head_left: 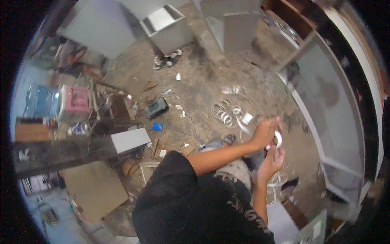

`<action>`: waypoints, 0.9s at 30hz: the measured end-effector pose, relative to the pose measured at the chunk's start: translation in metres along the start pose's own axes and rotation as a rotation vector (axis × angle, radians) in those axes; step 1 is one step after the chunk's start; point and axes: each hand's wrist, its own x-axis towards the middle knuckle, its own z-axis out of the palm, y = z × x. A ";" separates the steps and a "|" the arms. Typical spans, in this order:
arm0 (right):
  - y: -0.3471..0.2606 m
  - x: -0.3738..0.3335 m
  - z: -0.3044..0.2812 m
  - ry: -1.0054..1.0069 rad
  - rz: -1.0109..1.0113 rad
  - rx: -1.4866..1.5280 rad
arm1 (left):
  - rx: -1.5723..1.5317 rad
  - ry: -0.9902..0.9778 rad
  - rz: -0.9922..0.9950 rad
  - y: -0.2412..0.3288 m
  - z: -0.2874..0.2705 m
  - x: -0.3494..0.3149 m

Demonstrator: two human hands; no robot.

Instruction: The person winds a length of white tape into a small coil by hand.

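Observation:
A narrow white strip [278, 139] curves in a loop between my two hands, right of the middle. My left hand [263, 133] is closed on the strip, its fingertips pointing up and away. Just below and nearer to me, my right hand [273, 162] is closed on the strip's lower end. A length of white strip also trails from beside my left hand toward loose white coils [225, 114] on the floor. More white strip [275, 184] hangs or lies beneath my right hand. Motion blur hides the exact finger contacts.
At right leans a large grey panel frame [325, 93]. A grey cabinet box [168, 32] stands far off. Left are a dark tool case [157, 108], a blue packet [157, 127], a bench with a white board [131, 140] and a cardboard sheet [94, 191]. Another person [73, 57] sits far left.

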 end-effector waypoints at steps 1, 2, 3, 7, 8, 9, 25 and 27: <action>0.006 -0.001 0.002 -0.075 -0.005 -0.081 | -0.027 0.026 0.067 0.004 -0.013 -0.004; -0.003 0.009 0.007 -0.191 -0.064 -0.128 | 0.106 0.081 0.157 0.004 -0.024 0.004; -0.016 0.013 0.010 -0.289 -0.122 -0.170 | 0.195 0.099 0.214 0.000 -0.031 0.005; -0.073 0.040 0.031 -0.663 0.027 -0.456 | 0.444 0.057 0.352 -0.007 -0.059 0.000; -0.077 0.046 0.035 -0.787 0.094 -0.582 | 0.428 0.096 0.356 -0.007 -0.067 -0.006; -0.075 0.049 0.033 -0.851 -0.067 -0.632 | 0.422 0.138 0.365 -0.012 -0.066 -0.012; -0.082 0.051 0.076 -0.726 -0.249 -0.458 | 0.343 0.276 0.501 0.020 -0.096 0.019; -0.086 0.051 0.080 -0.654 -0.226 -0.365 | 0.194 0.373 0.492 0.019 -0.087 0.024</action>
